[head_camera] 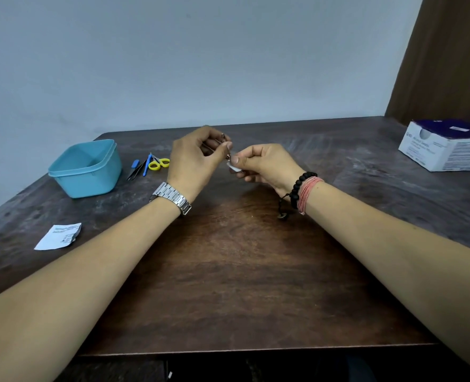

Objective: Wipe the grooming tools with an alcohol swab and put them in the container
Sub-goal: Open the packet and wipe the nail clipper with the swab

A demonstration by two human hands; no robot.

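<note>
My left hand (193, 158) grips a small metal grooming tool (225, 146) above the middle of the table; most of the tool is hidden by my fingers. My right hand (266, 164) pinches a white alcohol swab (234, 168) against the tool's lower end. A light blue plastic container (86, 168) stands open at the left. Beside it lie yellow-handled scissors (158, 162), black tweezers (136, 170), a thin blue tool (147, 165) and a small blue piece (135, 163).
A torn white swab wrapper (58, 237) lies near the table's left edge. A white and purple box of swabs (446, 146) sits at the far right. The dark wooden table (228, 271) meets a pale wall behind; a brown curtain (448, 56) hangs at the right.
</note>
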